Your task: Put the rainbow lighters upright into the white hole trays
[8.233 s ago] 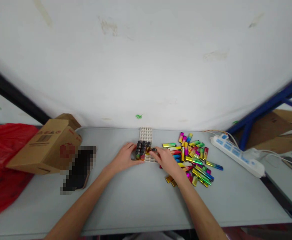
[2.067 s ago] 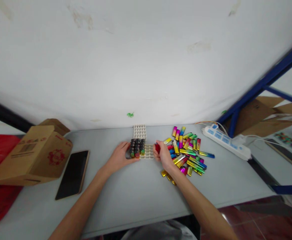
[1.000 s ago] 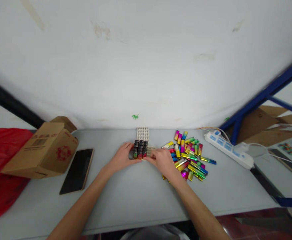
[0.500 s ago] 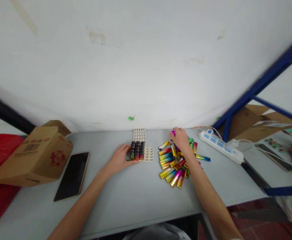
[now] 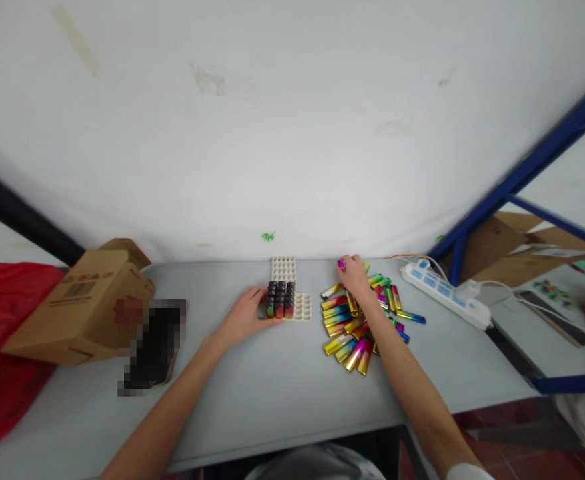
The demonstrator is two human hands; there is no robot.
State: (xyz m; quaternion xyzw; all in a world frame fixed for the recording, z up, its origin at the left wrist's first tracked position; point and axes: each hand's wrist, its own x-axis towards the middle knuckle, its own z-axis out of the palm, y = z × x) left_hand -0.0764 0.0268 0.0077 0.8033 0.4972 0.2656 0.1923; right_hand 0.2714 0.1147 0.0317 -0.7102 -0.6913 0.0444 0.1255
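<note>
My left hand point(image 5: 245, 315) curls round the left side of a white tray with round pockets point(image 5: 302, 307), thumb at the front and fingers behind. In this tray a tight block of black-topped colourful tubes point(image 5: 281, 298) stands upright in rows; the pockets at its right are bare. To the right lies a loose pile of shiny tubes point(image 5: 355, 353) in gold, red, blue and pink. Over the pile's far side, my right hand point(image 5: 355, 275) pinches a shiny magenta tube point(image 5: 341, 265) between its fingertips.
Another part of white pocketed tray point(image 5: 283, 268) reaches back toward the wall. A white power strip point(image 5: 445, 293) lies at the right, near a blue metal frame point(image 5: 522, 170). At the left are a cardboard box point(image 5: 79, 307), a blurred-out dark flat object point(image 5: 155, 347) and a red bag point(image 5: 12, 347).
My right hand has shifted slightly left and back from the pile, with the magenta tube now showing more. My left hand stays at the tray. The whole view has shifted a little.
</note>
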